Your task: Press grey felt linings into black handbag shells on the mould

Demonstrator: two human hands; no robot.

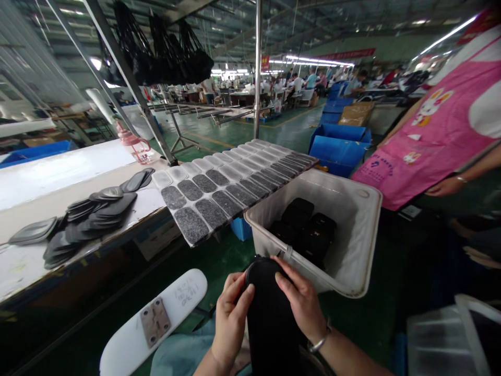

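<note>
A long black case (270,318) with a rounded top end stands in front of my lap, its lower part running out of view. My left hand (234,308) grips its left edge near the top, thumb on the front face. On the opposite edge, my right hand (303,300) holds it with the thumb on the front and the fingers at the rim; a bracelet circles that wrist. Just beyond the hands, a white plastic bin (362,245) contains several black cases (313,230). To the left lies a white rounded board (176,313) with a metal plate and handwriting.
A sheet of moulded grey oval pads (219,190) slants ahead. On the left table (23,206) lie stacked black oval pieces (94,219) and a pink jug (135,143). A person in a pink apron (426,130) stands at right, near blue crates (340,149).
</note>
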